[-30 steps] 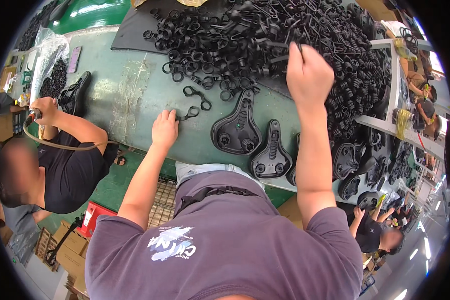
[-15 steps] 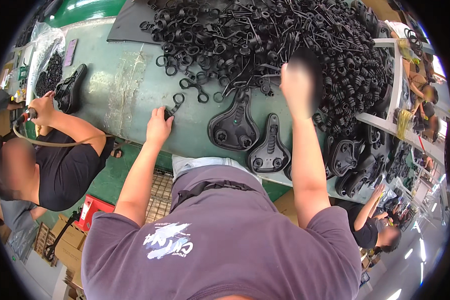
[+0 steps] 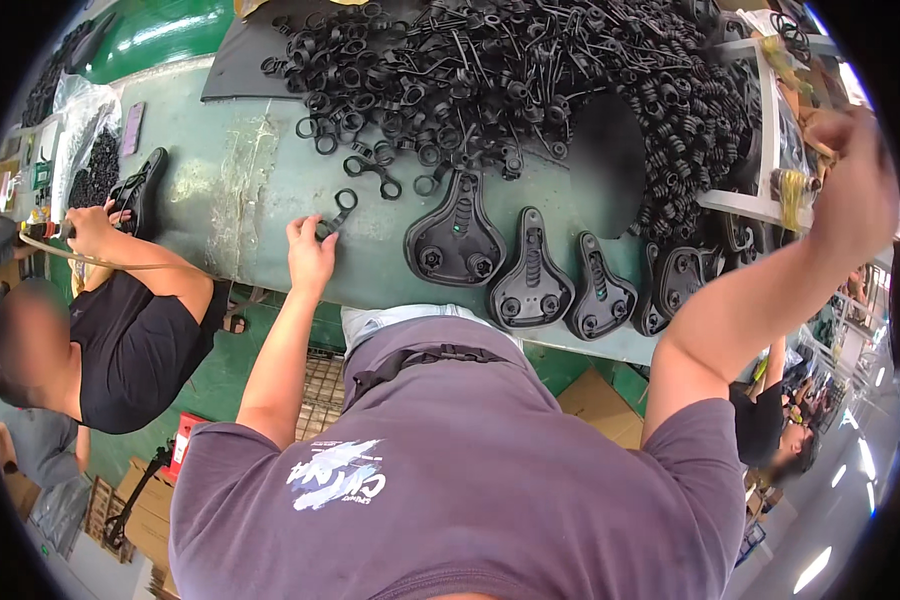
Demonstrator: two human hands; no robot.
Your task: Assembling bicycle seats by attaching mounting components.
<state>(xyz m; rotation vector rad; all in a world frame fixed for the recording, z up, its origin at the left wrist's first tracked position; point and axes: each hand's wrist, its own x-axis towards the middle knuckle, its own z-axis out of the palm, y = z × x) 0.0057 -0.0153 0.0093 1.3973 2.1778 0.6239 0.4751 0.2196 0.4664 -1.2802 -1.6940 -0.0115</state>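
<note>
My left hand [image 3: 311, 258] is closed at the near part of the green table, its fingertips pinching a black clamp with a ring [image 3: 345, 199] that sticks out beyond them. My right hand [image 3: 860, 175] reaches far out to the right, by a white frame; it is blurred and its fingers cannot be made out. Between my arms, black bicycle saddles lie underside up along the table edge: a large one [image 3: 432, 235], a narrower one [image 3: 532, 290] and a third [image 3: 602, 290]. Another black clamp piece [image 3: 373, 177] with two rings lies just beyond my left hand.
A big heap of black rings, rods and springs [image 3: 530, 70] covers the far side of the table [image 3: 260, 190]. More saddles [image 3: 685, 275] crowd the right, beside the white frame [image 3: 767, 120]. At the left, a co-worker [image 3: 135, 340] holds a hose-fed tool near another saddle [image 3: 146, 190].
My right hand has swung from over the heap to the far right, uncovering a saddle at the table edge. My left hand stays at nearly the same place with the clamp.
</note>
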